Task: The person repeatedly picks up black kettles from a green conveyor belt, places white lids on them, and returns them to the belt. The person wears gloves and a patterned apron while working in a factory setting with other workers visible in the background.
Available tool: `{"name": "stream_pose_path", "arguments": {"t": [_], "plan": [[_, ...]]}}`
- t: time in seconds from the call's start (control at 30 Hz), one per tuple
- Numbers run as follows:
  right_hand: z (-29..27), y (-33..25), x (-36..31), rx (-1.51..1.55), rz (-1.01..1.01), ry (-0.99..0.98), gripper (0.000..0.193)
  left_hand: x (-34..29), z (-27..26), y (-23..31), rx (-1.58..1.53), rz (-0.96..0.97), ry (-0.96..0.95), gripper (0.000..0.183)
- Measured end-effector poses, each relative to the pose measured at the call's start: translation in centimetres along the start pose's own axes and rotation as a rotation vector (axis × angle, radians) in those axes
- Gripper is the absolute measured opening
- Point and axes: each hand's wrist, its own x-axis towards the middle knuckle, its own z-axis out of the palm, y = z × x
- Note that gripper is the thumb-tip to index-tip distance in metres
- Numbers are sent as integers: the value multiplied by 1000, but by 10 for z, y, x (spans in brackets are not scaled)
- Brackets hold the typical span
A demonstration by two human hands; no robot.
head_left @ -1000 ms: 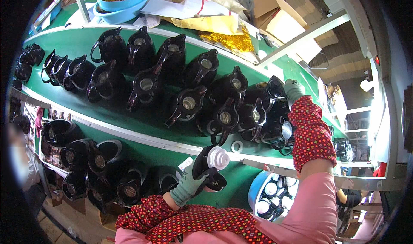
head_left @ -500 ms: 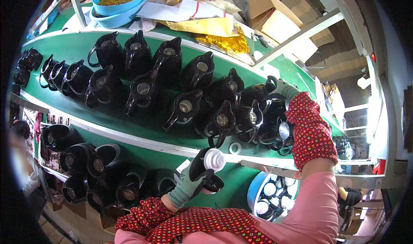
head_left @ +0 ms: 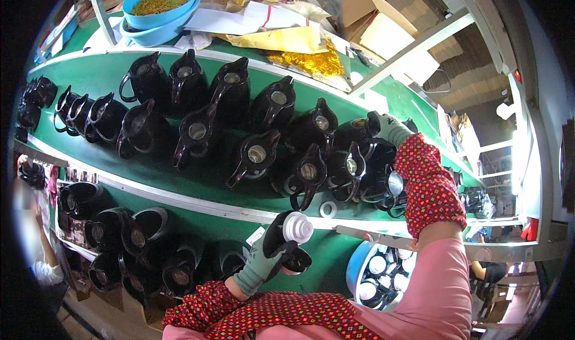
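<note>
My left hand (head_left: 262,261), in a pale green glove with dark fingers, is closed around a stopper (head_left: 297,228) with a white stepped screw part. A second black cap-like piece (head_left: 297,260) shows below it, against the same fingers. At the right end of the bench, my right hand (head_left: 390,128) reaches out in a matching glove. Its dark fingers curl at the top of a black jug (head_left: 359,128) and partly blend with it. Around it stand several glossy black jugs (head_left: 257,155) with handles, their mouths uncovered and showing shiny liners.
Several more black jugs (head_left: 139,237) stand on the lower left level. A blue tub (head_left: 354,268) of white-and-black stoppers sits at lower right. A white ring (head_left: 327,209) lies by the bench's rail. Blue basins (head_left: 159,35), papers and gold foil (head_left: 311,59) occupy the back shelf.
The whole view has shifted slightly, so the jugs sit a little lower and further left. Both hands keep nearly the same hold.
</note>
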Motion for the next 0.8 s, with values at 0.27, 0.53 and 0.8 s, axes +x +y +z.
{"name": "stream_pose_path", "arguments": {"t": [0.27,0.53,0.8], "plan": [[7,-45,-7,18,451,63,79,-3,-1,-5,96,-4,28,71],[-1,-52,-11,26,549,21,92,0,2,-3,41,16,47,69],[12,-32,-42,-165,69,172,77,2,0,1,151,2,54,69]]}}
